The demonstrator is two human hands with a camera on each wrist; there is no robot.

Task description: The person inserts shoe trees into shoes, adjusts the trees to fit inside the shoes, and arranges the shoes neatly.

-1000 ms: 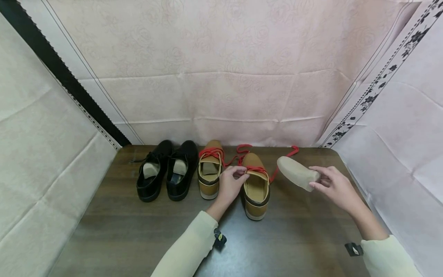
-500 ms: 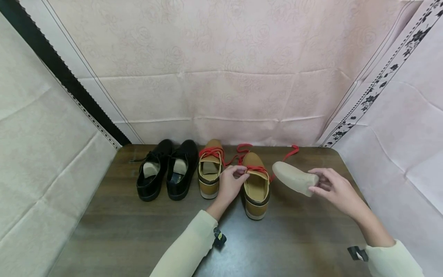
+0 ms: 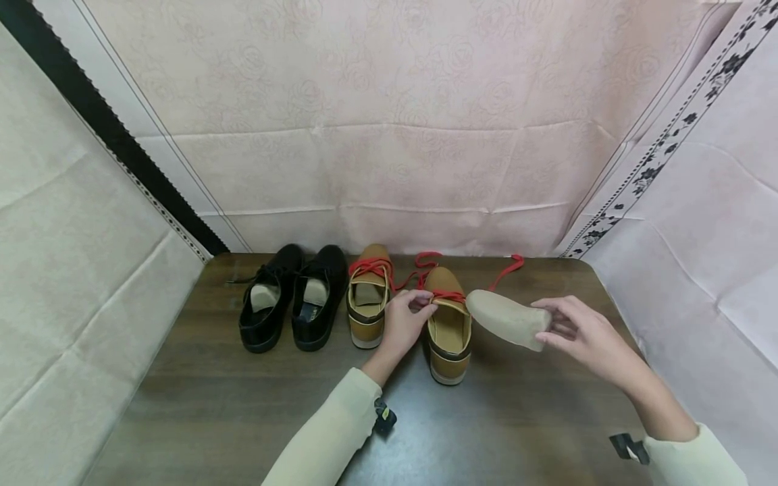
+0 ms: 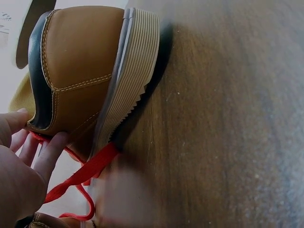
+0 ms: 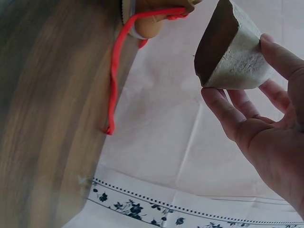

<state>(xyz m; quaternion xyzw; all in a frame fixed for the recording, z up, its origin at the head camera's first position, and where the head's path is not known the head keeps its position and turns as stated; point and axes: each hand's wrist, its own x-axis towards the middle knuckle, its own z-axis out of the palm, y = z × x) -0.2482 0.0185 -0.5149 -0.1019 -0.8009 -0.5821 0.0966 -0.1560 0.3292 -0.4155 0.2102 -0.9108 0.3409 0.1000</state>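
My right hand (image 3: 586, 337) holds the thick end of a beige moulded shoe insert (image 3: 506, 318) between thumb and fingers. Its rounded tip points left and overlaps the right side of a tan shoe (image 3: 450, 370) in the head view. From the right wrist, the insert (image 5: 244, 64) shows a hollow, brown inner side. My left hand (image 3: 404, 324) pinches the front edge of that shoe's opening, beside the red laces (image 3: 448, 295). In the left wrist view the thumb lies at the collar and the fingers against the upper of the shoe (image 4: 85, 52).
Left of this shoe stands its tan mate (image 3: 367, 334), an insert inside it. Two black shoes (image 3: 261, 337) with pale inserts stand farther left. A loose red lace end (image 3: 510, 266) lies at the table's back edge. Patterned cloth (image 3: 389, 169) rises behind the wooden table (image 3: 213, 405).
My right hand has brought the insert leftward and slightly down, from beside the tan shoe to its right edge. The left hand stays at the shoe's opening.
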